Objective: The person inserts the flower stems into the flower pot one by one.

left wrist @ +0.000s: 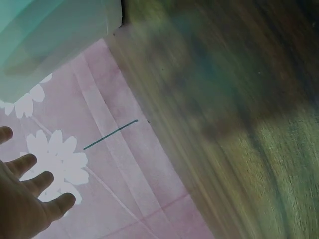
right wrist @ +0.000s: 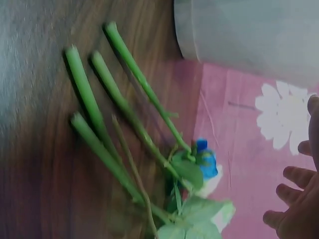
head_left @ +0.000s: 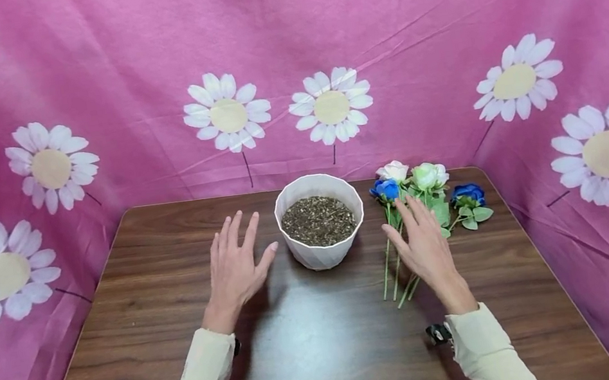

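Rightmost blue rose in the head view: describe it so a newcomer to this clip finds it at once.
On the brown table, start at the white pot and look right, past the pale roses. The rightmost blue rose lies near the table's right edge. The other blue rose is nearer the pot; this one lies beyond the pale ones, with green leaves below it.

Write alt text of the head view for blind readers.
A faceted white pot of dark soil stands on a brown woodgrain table between a person's open left grip and right grip. Blue and whitish green-stemmed roses lie at right; pink daisy-printed fabric hangs behind.
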`<state>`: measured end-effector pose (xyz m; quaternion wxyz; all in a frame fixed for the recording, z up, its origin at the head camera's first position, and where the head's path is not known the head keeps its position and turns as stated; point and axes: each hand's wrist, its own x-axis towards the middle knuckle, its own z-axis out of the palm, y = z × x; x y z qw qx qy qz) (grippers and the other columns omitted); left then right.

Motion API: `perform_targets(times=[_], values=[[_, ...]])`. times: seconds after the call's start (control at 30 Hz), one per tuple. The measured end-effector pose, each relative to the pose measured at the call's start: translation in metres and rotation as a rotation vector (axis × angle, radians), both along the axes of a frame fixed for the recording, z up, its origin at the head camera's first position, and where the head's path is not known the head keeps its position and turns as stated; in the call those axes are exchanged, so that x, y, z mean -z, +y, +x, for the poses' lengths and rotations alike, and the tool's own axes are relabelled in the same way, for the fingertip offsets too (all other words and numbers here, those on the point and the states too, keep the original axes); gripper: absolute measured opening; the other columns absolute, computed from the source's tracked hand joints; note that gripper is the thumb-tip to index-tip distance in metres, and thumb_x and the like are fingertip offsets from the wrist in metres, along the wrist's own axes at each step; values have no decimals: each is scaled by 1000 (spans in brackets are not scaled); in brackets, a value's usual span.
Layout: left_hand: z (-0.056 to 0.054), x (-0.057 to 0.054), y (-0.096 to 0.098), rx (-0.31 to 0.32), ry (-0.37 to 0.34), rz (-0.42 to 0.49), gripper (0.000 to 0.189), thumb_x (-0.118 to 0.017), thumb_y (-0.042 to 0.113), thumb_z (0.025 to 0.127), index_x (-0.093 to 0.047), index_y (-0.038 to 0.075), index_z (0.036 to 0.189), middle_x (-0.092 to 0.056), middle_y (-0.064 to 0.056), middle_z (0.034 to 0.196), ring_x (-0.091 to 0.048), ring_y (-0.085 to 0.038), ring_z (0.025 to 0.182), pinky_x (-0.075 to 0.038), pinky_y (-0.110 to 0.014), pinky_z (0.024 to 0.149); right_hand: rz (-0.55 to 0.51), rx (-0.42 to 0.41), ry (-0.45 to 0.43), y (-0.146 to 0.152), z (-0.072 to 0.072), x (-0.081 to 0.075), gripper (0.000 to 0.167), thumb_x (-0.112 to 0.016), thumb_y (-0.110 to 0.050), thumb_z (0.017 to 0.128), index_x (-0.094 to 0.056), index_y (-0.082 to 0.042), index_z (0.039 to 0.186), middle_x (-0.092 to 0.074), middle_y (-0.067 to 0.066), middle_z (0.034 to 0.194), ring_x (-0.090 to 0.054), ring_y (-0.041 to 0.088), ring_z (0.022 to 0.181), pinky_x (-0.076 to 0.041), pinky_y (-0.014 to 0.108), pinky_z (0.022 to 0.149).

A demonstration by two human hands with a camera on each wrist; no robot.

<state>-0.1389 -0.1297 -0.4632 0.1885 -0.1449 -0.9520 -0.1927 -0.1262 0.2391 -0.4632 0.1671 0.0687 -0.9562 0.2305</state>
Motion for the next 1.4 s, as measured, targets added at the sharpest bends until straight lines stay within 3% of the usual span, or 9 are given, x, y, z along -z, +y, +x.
perform_targets(times=[0.33, 0.63, 0.9, 1.03, 1.17, 1.23, 1.3, 1.4], values=[[-3, 0, 0, 44, 4, 142, 71, -57, 53, 95, -46, 13, 153, -45, -20, 151, -39, -42, 140, -35, -66, 110, -106, 47, 69, 18, 2, -7, 56, -61, -32, 102, -48, -3, 149, -47, 24, 149, -40, 47, 137, -33, 65, 110], [-5, -2, 6, 31, -139, 276, 71, -59, 55, 95, -44, 19, 155, -47, -12, 150, -44, -34, 136, -43, -60, 106, -191, 100, 0, 33, 1, -14, 53, -59, -29, 104, -49, 1, 146, -50, 29, 144, -44, 48, 132, -36, 63, 108], [-8, -4, 10, 25, -201, 376, 69, -62, 53, 95, -43, 22, 155, -47, -11, 150, -44, -33, 136, -40, -59, 109, -295, 134, -82, 45, 2, -9, 50, -56, -27, 105, -50, 2, 145, -56, 27, 136, -55, 45, 119, -50, 60, 92], [-11, -6, 13, 53, -230, 451, 67, -63, 47, 96, -44, 21, 155, -46, -11, 151, -46, -33, 136, -43, -55, 109, -346, 166, -123, 56, 4, -4, 48, -55, -26, 105, -51, 1, 144, -59, 24, 135, -59, 42, 116, -51, 50, 91], [-13, -7, 14, 85, -246, 541, 66, -67, 40, 96, -45, 17, 153, -47, -12, 150, -48, -33, 134, -52, -51, 101, -376, 234, -157, 66, 5, 1, 46, -57, -25, 104, -54, -1, 143, -62, 21, 134, -60, 35, 114, -45, 28, 87], [-14, -6, 14, 98, -246, 577, 64, -68, 37, 95, -46, 16, 152, -48, -13, 149, -49, -33, 133, -53, -51, 99, -385, 263, -184, 70, 6, 4, 45, -57, -27, 104, -55, -1, 141, -63, 21, 131, -59, 31, 110, -42, 24, 85], [-15, -4, 13, 108, -243, 608, 63, -69, 34, 95, -48, 14, 151, -51, -14, 145, -50, -32, 132, -54, -52, 98, -379, 281, -216, 75, 7, 7, 45, -56, -28, 104, -57, 0, 139, -64, 22, 127, -58, 31, 107, -44, 29, 86], [-18, -2, 12, 125, -238, 650, 60, -70, 29, 95, -50, 13, 149, -56, -15, 139, -52, -32, 128, -54, -53, 97, -379, 306, -289, 82, 10, 14, 48, -54, -31, 105, -55, 1, 140, -62, 27, 129, -57, 37, 112, -45, 45, 94]])
